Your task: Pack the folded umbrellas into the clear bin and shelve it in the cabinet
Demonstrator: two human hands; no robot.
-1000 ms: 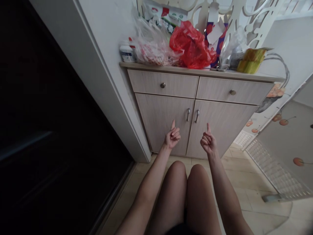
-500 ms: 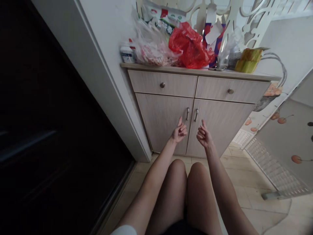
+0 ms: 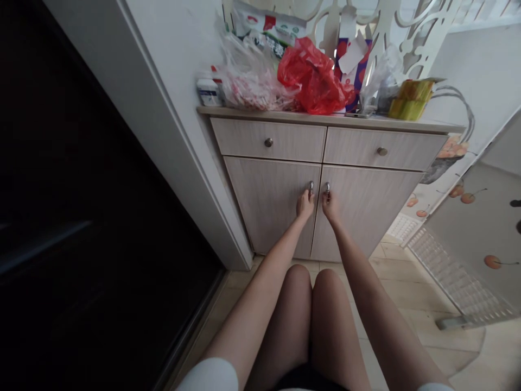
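Left hand (image 3: 305, 205), right hand (image 3: 330, 206) no longer thumbs-up, both now touching the chrome door handles (image 3: 311, 188)

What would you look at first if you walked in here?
The bright red plastic bag catches your eye first, heaped with other bags on top of the pale wood-look cabinet. Lower down, the left hand is at the left door's silver handle, and the right hand is at the right door's silver handle. A big, dark panel fills the left side of the picture.

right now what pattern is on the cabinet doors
The cabinet doors show pale wood grain, head view.
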